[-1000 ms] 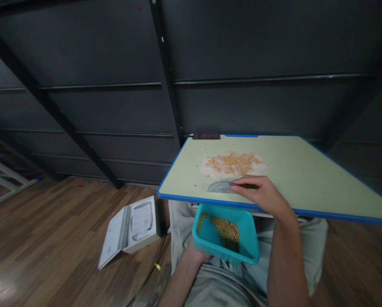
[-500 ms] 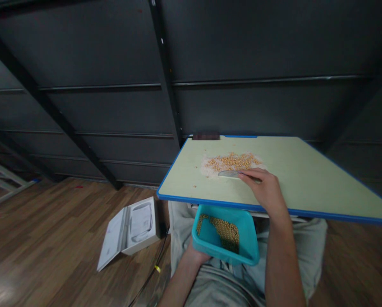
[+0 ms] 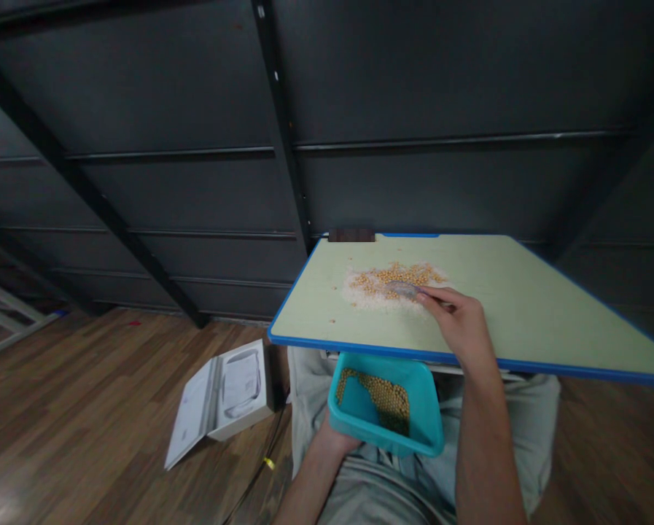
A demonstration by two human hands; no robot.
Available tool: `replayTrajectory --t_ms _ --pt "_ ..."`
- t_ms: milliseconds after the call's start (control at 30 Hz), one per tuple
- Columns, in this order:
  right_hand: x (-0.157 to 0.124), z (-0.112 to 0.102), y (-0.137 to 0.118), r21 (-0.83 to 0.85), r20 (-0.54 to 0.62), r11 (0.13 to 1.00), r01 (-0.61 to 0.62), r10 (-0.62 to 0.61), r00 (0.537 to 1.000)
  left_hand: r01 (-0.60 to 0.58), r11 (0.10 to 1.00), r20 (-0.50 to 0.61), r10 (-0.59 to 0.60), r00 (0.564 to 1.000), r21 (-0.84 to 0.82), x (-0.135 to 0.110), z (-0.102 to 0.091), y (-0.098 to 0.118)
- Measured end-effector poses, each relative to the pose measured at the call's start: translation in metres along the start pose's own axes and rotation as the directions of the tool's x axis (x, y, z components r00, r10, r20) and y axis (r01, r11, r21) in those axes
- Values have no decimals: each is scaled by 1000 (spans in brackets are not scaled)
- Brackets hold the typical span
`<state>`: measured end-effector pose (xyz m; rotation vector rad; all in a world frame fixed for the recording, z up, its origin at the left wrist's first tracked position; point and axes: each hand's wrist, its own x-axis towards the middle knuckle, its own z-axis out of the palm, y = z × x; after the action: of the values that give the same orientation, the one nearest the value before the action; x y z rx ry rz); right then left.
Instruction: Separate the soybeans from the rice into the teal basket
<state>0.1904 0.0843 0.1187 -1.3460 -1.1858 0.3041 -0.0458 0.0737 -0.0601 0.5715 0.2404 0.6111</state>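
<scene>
The right hand (image 3: 461, 324) is seen laid on the tabletop (image 3: 528, 299). Its grip is pinched shut on a small clear scraper (image 3: 402, 289), with the fingertips closed over the tool's near end. The scraper is pressed into the mixed pile (image 3: 381, 281) of yellow beans and white grains, at 10 o'clock from the hand and toward the tabletop's far left part. A few stray beans (image 3: 332, 319) are scattered at 8 o'clock from the pile, just apart from it.

Below the tabletop's blue near edge, at 6 o'clock from the pile, a teal tub (image 3: 422, 415) is held over the lap. It is cupped from underneath by the left hand (image 3: 333, 442) at its 7 o'clock corner. The grip is wrapped onto the tub's base, though the fingers are hidden beneath it. A layer of sorted beans (image 3: 388, 397) is seen inside the tub.

At 9 o'clock from the tub, an open white box (image 3: 225, 394) is lying on the wooden floor (image 3: 86, 408).
</scene>
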Motion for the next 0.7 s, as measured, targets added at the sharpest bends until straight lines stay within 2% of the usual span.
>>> replayTrajectory --t_ms 200,367,700 --pt "0 3 2 19 9 1000 10 -10 1000 6 999 -46 -8 999 -50 -1 -2 -1" --pt "0 3 2 32 27 999 -20 19 999 29 998 -31 -31 999 -62 0 -7 -5" --pt "-1 2 0 55 58 998 -9 6 998 -17 999 67 20 998 -37 2 13 3"
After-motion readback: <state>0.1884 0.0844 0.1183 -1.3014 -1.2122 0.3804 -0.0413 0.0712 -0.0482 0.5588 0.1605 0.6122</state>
